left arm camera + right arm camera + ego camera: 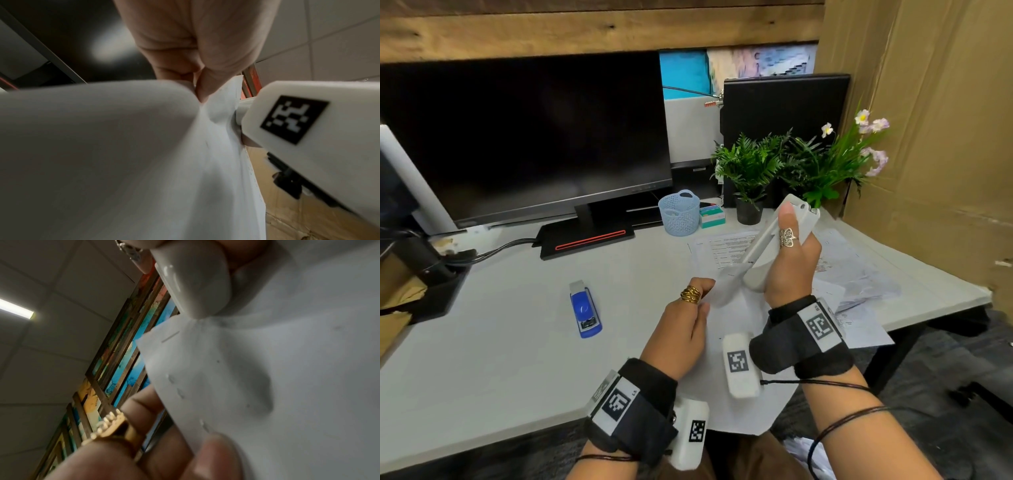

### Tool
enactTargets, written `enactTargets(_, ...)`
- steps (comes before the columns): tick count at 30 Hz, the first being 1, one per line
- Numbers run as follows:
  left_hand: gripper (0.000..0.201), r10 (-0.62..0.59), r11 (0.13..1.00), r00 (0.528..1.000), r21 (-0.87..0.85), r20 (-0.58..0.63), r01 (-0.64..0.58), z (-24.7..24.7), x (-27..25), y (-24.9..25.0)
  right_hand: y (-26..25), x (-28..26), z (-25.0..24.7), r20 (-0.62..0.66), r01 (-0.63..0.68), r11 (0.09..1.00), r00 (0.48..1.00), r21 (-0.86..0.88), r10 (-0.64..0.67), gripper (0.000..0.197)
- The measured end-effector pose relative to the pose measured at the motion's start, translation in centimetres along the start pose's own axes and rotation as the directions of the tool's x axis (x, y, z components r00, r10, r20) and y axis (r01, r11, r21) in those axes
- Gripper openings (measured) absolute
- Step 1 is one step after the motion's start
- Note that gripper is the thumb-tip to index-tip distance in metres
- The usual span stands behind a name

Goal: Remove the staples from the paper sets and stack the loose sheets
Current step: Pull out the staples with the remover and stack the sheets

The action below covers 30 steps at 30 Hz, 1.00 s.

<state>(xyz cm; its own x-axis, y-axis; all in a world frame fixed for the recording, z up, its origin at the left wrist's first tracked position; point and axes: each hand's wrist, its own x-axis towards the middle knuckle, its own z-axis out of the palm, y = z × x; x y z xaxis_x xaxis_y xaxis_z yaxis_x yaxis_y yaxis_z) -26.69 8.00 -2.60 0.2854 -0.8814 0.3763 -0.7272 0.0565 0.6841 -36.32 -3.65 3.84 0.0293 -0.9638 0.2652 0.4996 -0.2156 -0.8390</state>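
My left hand (690, 315) pinches the top corner of a white paper set (732, 342) between thumb and fingers and holds it lifted over the desk's front edge. My right hand (792, 263) grips a white stapler-shaped tool (767, 240), tilted, its lower end against that same corner. In the right wrist view the tool's rounded end (195, 280) sits just above a staple (170, 336) in the paper's corner (267, 386), with my left hand's ringed fingers (123, 451) below. The left wrist view shows the pinching fingertips (205, 65) on the paper (123, 146).
A blue stapler (585, 310) lies on the white desk (500, 342) to the left. Loose printed sheets (722, 246) lie spread behind and right of my hands. Behind them stand a blue basket (679, 212), a small box (712, 216), potted plants (750, 171) and a monitor (527, 137). Cardboard (928, 137) walls the right side.
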Motion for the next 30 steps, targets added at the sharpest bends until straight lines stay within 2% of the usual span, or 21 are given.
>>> enactTargets(4,0.025,-0.031,0.993,0.999,-0.115,0.025,0.033,-0.1,-0.2,0.1,-0.1,-0.2,0.0,0.035,-0.019,0.999,0.999,0.030,0.018,0.018)
enactTargets(6,0.034,-0.062,0.983,0.998,-0.173,0.018,0.064,-0.1,0.1,0.6,0.0,-0.5,0.2,0.056,-0.046,0.998,0.998,0.049,0.043,0.018)
enactTargets(8,0.036,-0.047,0.984,0.996,-0.175,-0.072,0.033,0.1,0.5,1.1,0.5,-1.0,0.2,0.110,-0.052,0.997,0.993,0.051,0.046,0.019)
enactTargets(10,0.030,0.031,0.991,0.980,-0.120,-0.197,-0.055,0.3,0.8,1.3,0.9,-1.3,0.2,0.165,-0.041,0.999,0.985,0.015,0.038,0.018)
enactTargets(13,0.031,0.089,0.991,0.952,-0.073,-0.294,-0.115,0.6,0.8,0.9,1.0,-1.3,0.1,0.206,-0.074,0.997,0.976,-0.012,0.075,0.028)
enactTargets(15,0.025,0.058,0.988,0.955,-0.123,-0.290,-0.097,0.5,0.8,0.8,1.1,-1.1,-0.3,0.200,-0.113,0.994,0.973,-0.012,0.113,0.034)
enactTargets(19,0.027,0.051,0.986,0.969,-0.139,-0.240,-0.086,0.5,0.7,0.9,1.2,-0.9,-0.7,0.171,-0.122,0.992,0.977,-0.023,0.124,0.046)
enactTargets(23,0.028,0.031,0.982,0.965,-0.173,-0.261,-0.079,0.6,0.6,0.7,1.1,-1.1,-0.7,0.158,-0.083,0.996,0.984,-0.041,0.088,0.044)
enactTargets(27,0.028,0.050,0.983,0.962,-0.155,-0.268,-0.094,0.5,0.2,0.2,1.3,-0.9,-1.0,0.087,-0.070,0.997,0.994,-0.019,0.072,0.038)
enactTargets(30,0.024,0.068,0.985,0.956,-0.133,-0.286,-0.110,0.3,0.0,0.0,1.5,-0.8,-0.9,0.115,-0.089,0.996,0.989,-0.023,0.091,0.046)
